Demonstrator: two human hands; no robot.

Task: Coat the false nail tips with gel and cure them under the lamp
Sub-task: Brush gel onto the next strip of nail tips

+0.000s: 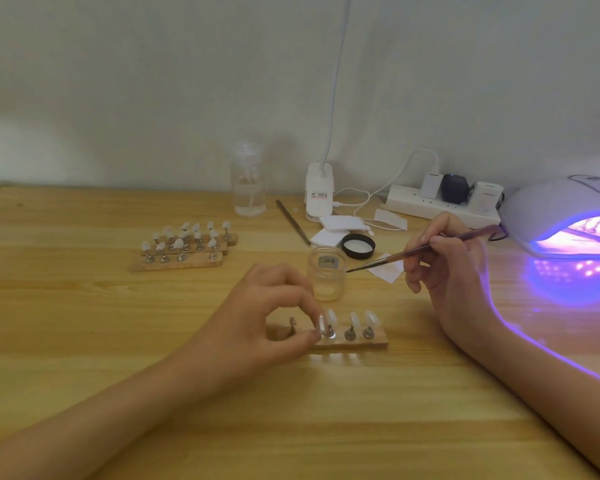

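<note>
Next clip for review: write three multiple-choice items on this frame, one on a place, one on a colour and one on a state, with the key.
1. Where is the tip of the brush that the right hand holds?
A. on the power strip
B. just beside the jar
C. against the spray bottle

2. What colour does the lamp glow?
A. green
B. violet
C. yellow

3. What state is the jar in?
A. open, with the lid lying behind it
B. capped
C. tipped over

Key:
1 B: the tip sits at the jar's right side.
2 B: violet light spills onto the table.
3 A: the black lid lies apart from the upright jar.
</note>
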